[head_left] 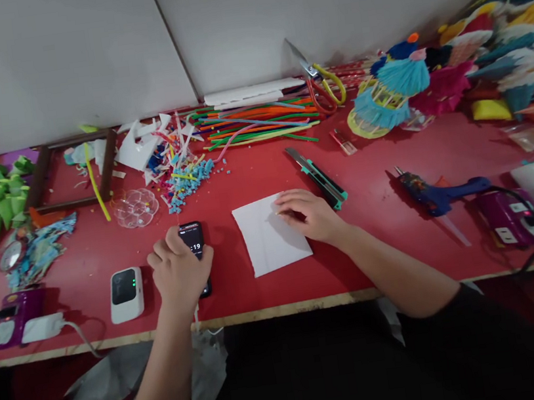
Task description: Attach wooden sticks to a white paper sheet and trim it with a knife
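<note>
My left hand [178,273] rests on a black phone [195,244] lying on the red table [393,248]; its fingers curl over the phone, whose lit screen shows digits. My right hand [306,214] lies flat with fingers spread on a white sheet of paper [270,242] near the table's front. A green and black utility knife [318,176] lies just right of that hand.
A white device [126,294] sits left of the phone. A blue glue gun [437,192] and purple power strips [511,219] lie right. Coloured sticks [256,122], scissors [323,83], paper ornaments [395,89], a clear tray [135,207] and scraps line the back.
</note>
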Available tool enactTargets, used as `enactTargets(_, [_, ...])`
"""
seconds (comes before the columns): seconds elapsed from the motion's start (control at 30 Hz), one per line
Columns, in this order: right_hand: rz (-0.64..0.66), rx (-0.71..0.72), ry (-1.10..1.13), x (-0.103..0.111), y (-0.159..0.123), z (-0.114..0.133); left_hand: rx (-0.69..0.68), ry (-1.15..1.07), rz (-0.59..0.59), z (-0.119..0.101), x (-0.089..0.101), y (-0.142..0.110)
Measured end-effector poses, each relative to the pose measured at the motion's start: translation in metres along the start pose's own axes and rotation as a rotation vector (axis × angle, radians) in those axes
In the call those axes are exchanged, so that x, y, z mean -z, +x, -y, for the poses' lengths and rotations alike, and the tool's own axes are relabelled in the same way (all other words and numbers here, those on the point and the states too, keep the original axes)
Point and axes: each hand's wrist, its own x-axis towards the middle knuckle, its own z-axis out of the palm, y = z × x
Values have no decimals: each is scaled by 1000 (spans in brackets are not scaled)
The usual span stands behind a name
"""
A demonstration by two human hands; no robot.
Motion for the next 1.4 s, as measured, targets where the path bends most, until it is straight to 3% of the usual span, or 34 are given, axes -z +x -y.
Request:
enactTargets(0.27, [105,44,-47,7,-2,4,-161,89,177,0,12,-2])
enactTargets(0.37, [167,58,-61,14,-3,5,-208,122,151,-13,14,-4])
enactTargets(0.43, [202,65,-65,20,-3,5,-387,87,82,-28,12,-4])
enactTargets(0.53, [268,104,-91,30,-2,6,-847,-57,190,-53,5,-1])
enactTargets(0.6, [301,120,-135,34,0,6,-938,-64,204,-64,-1,2])
enactTargets(0.73, [229,58,-192,34,7,6,-955,-51,169,-77,-8,9])
enactTargets(0.87, [121,86,-172,21,12,8,-966,-95,89,-79,-15,17])
enactTargets(1.0, [-52,52,-129,6,8,8,-913,-307,78,-74,-27,27])
enactTargets(1.23, [-69,145,-147,-5,6,3,-900,-665,71,-64,-44,32])
enactTargets(1.4, [-32,107,-152,-5,5,1,-900,-641,79,-65,-44,34])
